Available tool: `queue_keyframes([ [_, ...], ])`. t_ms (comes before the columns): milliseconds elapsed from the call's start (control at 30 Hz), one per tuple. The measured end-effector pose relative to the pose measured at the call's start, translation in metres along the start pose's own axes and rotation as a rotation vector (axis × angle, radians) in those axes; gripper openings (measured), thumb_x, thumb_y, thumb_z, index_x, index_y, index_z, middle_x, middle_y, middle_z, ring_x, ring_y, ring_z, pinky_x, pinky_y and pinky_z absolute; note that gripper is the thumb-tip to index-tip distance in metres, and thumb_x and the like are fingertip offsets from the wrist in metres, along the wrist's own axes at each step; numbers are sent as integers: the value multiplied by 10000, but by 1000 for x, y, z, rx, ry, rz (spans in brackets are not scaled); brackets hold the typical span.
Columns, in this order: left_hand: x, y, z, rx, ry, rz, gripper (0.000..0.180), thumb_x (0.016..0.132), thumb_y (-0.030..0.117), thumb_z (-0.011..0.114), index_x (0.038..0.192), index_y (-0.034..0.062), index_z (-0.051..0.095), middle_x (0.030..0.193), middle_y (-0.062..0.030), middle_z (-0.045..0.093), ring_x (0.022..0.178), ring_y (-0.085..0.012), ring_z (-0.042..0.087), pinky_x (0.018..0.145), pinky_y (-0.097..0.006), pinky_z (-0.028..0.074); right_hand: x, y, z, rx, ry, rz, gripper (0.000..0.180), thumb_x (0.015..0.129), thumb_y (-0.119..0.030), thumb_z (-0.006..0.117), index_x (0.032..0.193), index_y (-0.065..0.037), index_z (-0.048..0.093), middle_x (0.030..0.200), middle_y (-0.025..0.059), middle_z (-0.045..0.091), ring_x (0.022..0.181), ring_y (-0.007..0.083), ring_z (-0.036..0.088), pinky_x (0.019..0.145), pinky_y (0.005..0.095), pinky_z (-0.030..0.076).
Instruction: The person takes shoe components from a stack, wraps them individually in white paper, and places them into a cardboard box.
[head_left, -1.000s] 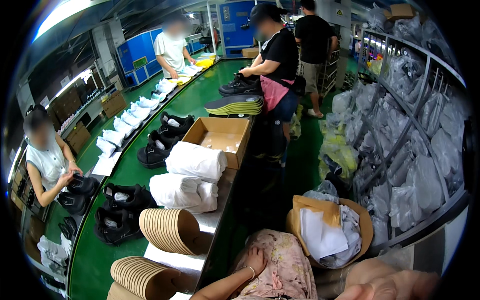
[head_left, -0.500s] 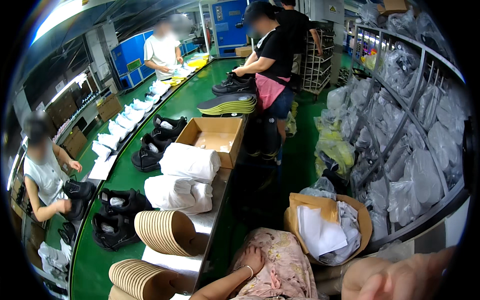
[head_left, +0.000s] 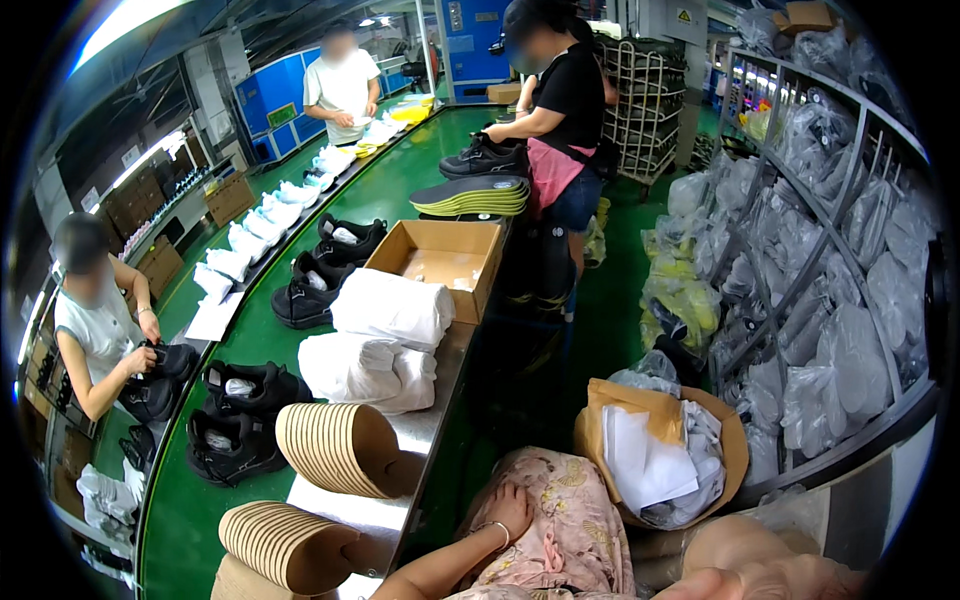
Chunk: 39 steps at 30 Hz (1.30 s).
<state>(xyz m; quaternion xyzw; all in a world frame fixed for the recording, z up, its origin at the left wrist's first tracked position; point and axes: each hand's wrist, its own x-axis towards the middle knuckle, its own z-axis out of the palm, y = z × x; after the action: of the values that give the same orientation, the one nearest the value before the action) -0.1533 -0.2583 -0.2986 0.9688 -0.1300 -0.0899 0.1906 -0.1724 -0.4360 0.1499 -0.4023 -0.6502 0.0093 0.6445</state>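
Note:
My left hand, with a thin bracelet at the wrist, lies flat on the pink patterned cloth over my lap. Its fingers are stretched out and it holds nothing. At the lower right edge my right hand shows only in part, close and blurred, so its fingers cannot be read. Left of my left arm, two stacks of curved brown cardboard pieces stand on the bench. Beyond them are white wrapped bundles, an open cardboard box and black shoes on the green belt.
An open carton with white paper and plastic stands right of my lap. Behind it a metal rack holds many bagged items. Across the belt a person handles black shoes; two others work farther along, near stacked insoles.
My right hand has dropped lower and leftward at the bottom edge. My left hand stays on my lap. The person at left now has both hands on a shoe. The view has shifted slightly.

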Motion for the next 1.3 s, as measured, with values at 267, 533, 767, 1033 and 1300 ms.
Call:
queue_keyframes([
  [267,0,1,-4,51,52,5,416,828,319,485,1117,20,497,1133,-222,475,1061,-379,462,892,-482,380,-11,-6,-8,173,135,3,178,949,-369,368,990,-196,377,997,166,655,1170,303,468,957,530,309],
  [533,-1,5,-8,23,-17,-37,408,817,312,503,1102,20,501,1145,-214,463,1082,-379,447,916,-479,369,-12,9,0,160,163,-109,233,968,-358,313,1080,-162,372,947,165,666,1091,346,531,946,518,331],
  [767,0,-1,1,17,23,-14,425,815,317,508,1109,11,511,1159,-225,462,1086,-387,440,933,-468,360,-1,33,2,131,152,-283,551,969,-332,335,1447,-162,120,976,171,659,1141,451,474,973,552,287],
  [1033,2,7,-15,-13,-47,-45,429,819,308,506,1122,3,502,1162,-225,466,1098,-384,438,946,-466,349,-2,37,9,17,227,-288,521,975,-352,292,1440,-153,169,978,163,662,1166,458,439,962,583,257],
  [1300,2,6,-12,14,-19,-29,426,819,309,497,1121,9,495,1181,-222,460,1107,-381,434,946,-468,348,-7,34,8,285,315,-300,516,979,-338,276,1446,-171,132,898,132,679,1022,269,550,948,574,295],
])
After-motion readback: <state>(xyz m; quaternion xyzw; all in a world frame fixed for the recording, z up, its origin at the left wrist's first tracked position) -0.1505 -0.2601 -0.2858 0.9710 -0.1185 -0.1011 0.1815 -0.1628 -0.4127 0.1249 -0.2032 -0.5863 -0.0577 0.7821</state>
